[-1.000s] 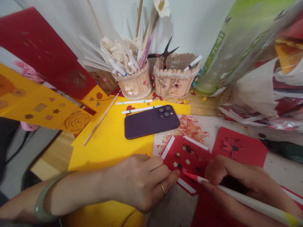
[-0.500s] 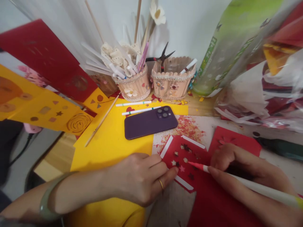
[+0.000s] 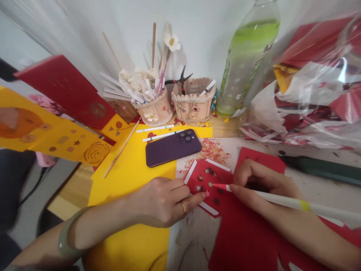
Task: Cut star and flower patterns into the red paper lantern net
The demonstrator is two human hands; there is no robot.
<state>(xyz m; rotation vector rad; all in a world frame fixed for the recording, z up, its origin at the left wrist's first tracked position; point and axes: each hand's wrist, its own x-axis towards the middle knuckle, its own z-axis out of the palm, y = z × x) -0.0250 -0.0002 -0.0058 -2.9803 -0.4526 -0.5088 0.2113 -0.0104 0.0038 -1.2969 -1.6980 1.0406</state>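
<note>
My left hand, with a bracelet and a ring, has its fingers curled on the left edge of a small red paper piece. The index fingertip presses on the paper near a pink star. White strips line several of its edges, and star-shaped cut-outs dot its middle. In my right hand is a white pen-like stick with a pointed pinkish-red tip and a yellow band. Its tip touches or hovers at one of the star shapes; I cannot tell which. Larger red paper lies under the right forearm.
A purple phone lies on yellow paper. Two decorated baskets stand behind, beside a green drink bottle. A clear bag of paper scraps and a dark green tool occupy the right. Cut-out cards stand left.
The camera view has shifted, so the bottle and bag show more fully. Both hands keep nearly the same pose on the red paper, the pen tip at the same star area.
</note>
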